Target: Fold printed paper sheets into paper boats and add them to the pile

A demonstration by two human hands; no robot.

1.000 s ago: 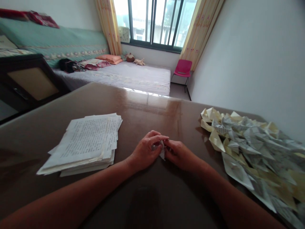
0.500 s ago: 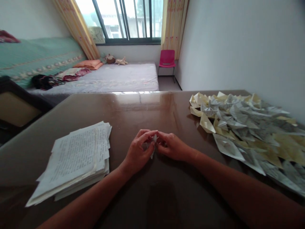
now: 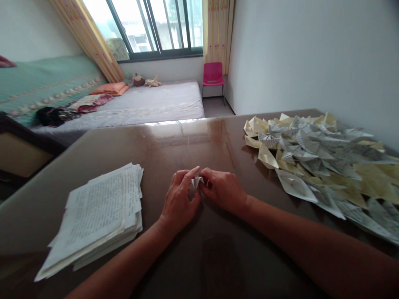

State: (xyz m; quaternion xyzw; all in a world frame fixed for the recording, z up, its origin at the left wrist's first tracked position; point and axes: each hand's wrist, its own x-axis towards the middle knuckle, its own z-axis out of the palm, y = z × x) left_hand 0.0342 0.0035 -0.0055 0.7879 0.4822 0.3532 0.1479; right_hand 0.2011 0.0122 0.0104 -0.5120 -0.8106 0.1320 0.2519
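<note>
Between my two hands, just above the brown table [image 3: 149,158], is a small folded piece of white paper [image 3: 196,182], its top folds spread a little. My left hand [image 3: 181,197] grips it from the left, thumb low and index finger stretched along the top. From the other side my right hand [image 3: 222,189] pinches the paper with its fingertips; the thumb is partly hidden. The lower part of the folded paper is covered by my fingers, so its full shape does not show.
A stack of printed paper sheets [image 3: 96,211] lies to the left. Many folded paper boats [image 3: 311,145], white and yellowish, are heaped at the right by the wall [image 3: 296,54]. Beyond the table are a bed [image 3: 168,99] and a pink chair [image 3: 213,74].
My view has turned to the right. The folded paper has gone from a narrow, upright shape to one with its top folds spread, while both hands stay on it.
</note>
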